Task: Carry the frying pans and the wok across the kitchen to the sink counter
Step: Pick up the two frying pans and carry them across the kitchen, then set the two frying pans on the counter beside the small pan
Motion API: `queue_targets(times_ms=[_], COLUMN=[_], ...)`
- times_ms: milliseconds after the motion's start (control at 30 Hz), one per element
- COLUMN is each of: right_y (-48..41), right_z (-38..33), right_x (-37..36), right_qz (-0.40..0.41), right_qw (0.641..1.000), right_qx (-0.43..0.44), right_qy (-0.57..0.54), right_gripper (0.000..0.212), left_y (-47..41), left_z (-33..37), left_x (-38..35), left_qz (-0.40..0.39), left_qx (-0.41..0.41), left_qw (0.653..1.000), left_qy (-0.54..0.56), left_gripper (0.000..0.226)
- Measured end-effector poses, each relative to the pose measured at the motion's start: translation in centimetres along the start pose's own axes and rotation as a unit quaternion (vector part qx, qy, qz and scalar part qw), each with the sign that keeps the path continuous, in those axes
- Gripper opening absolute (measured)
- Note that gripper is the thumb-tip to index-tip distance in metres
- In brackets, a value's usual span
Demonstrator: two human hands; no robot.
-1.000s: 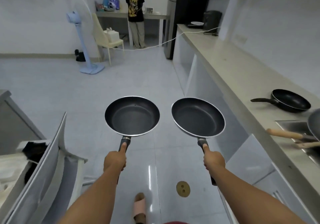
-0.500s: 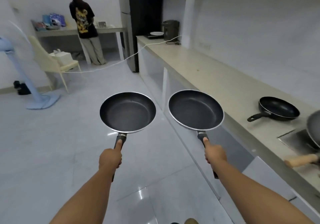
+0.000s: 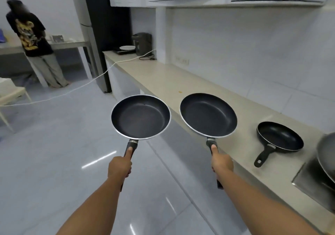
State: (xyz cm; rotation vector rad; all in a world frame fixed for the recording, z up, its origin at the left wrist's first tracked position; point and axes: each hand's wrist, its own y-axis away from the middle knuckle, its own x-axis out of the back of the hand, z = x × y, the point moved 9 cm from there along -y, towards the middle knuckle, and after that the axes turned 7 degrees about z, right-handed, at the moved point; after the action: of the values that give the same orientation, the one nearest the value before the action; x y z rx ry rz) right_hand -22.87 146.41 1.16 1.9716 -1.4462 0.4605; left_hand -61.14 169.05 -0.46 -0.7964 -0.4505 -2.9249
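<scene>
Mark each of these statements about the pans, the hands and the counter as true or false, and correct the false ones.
1. Each hand holds a frying pan by its handle. True: the left hand grips the left pan, and the right hand grips the right pan.
2. Both held pans contain food. False: both are empty.
3. A third black pan rests on the counter, its handle pointing toward the counter's front edge. True.
4. The right pan is set down on the counter. False: it is held in the air.
5. The counter's far end is bare. False: a dark appliance and a white plate sit there.
</scene>
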Motion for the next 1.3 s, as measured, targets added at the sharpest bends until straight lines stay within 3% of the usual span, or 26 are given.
queue_targets(times_ms=[533,933,1300], right_y=[-10.9,-14.0,-16.2], right_z=[-3.4,-5.6,-9.1], right_x=[-3.9,-8.8,-12.6], right_qz=[0.091,0.166,0.197], right_qw=[0.984,0.96,0.94], right_qx=[-0.142,-0.224,-0.269], right_qy=[-0.05,-0.038,-0.074], right_gripper=[0.068,0.068,0.066], left_y=[-13.3,-23.1,-26.0], left_z=[14.0,23.9,26.8], left_x=[-20.0,-31.8,-38.7], left_qz=[-0.142,-0.27,-0.33], left_qx=[-0.07,-0.183,-0.204], left_qw=[0.985,0.93,0.903], left_qy=[-0.072,-0.171,-0.185], left_gripper=[0.07,0.073,0.075])
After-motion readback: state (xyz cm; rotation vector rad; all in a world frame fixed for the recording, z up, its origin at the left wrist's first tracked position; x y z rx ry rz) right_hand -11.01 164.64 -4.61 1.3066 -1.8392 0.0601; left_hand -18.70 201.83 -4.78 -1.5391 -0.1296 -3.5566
